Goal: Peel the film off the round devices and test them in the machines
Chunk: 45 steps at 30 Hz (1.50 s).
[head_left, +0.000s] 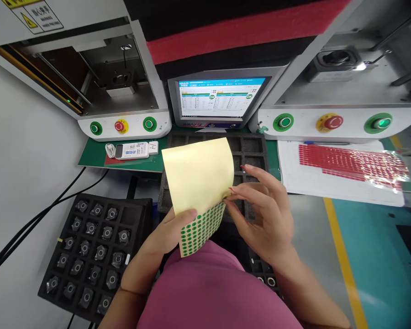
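While the left hand (171, 228) pinches the sticker sheet (198, 192) steady, the right hand (260, 214) should peel one green dot with pinched fingertips.

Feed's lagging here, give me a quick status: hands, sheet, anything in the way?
Left hand grips the dot sticker sheet. Right hand fingers pinch its right edge. Foam tray behind; nothing blocking.

Bright, even light; bowed, stretched edges.

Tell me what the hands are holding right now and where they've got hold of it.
The left hand grips a yellow sticker sheet of green dots at its lower left edge; the right hand pinches its right edge with the fingertips.
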{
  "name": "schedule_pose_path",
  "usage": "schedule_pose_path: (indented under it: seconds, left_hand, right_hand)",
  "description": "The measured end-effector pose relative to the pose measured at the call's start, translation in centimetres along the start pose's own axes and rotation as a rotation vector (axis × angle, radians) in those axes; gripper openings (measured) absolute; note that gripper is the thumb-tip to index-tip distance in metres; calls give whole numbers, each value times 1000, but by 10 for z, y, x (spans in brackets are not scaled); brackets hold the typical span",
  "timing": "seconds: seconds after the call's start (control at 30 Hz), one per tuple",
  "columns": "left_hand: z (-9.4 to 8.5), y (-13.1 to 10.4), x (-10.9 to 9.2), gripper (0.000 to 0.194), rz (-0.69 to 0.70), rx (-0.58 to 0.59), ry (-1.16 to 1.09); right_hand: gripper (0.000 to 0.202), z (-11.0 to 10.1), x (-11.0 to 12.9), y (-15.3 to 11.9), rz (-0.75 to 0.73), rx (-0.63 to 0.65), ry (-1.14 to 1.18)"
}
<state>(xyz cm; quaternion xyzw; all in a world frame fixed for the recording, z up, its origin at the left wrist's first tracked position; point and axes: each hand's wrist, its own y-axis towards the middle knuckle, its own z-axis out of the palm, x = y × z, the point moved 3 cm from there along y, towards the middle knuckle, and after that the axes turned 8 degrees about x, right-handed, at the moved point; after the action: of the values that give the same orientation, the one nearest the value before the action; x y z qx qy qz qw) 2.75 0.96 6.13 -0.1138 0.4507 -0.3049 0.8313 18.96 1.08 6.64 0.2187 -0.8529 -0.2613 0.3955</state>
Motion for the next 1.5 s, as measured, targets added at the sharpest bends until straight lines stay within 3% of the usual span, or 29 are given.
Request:
schedule_pose_path:
  seconds: [0.23,0.4,0.57,0.83,1.0,1.17,1.33,1.5]
  left_hand:
    - [-3,-11,-1,40,47,-120,65]
    - [-11,-12,2,44,-11,-82,76]
    - [-9,-12,3,33,5,-103,43]
    - [-11,-15,5,38,38,-146,78]
    - [-14,-13,6,41,0,-106,94]
    - [-8,-11,4,36,24,-76,49]
    - [-8,-10,5,40,81,-165,55]
    - [-15,-8,10,45,40,-187,84]
  right_hand:
    - [50,1,2,-3,-1,-25,19]
    - [47,0,5,-3,13,-43,20]
    - [45,3,5,-5,-14,-66,19]
    - [43,2,6,-6,-4,-57,12]
    - [42,1,5,-7,-5,-17,17]
    - [46,4,3,-8,25,-40,47]
    - [49,4,5,-7,38,-56,36]
    - [43,1,6,-6,6,-54,30]
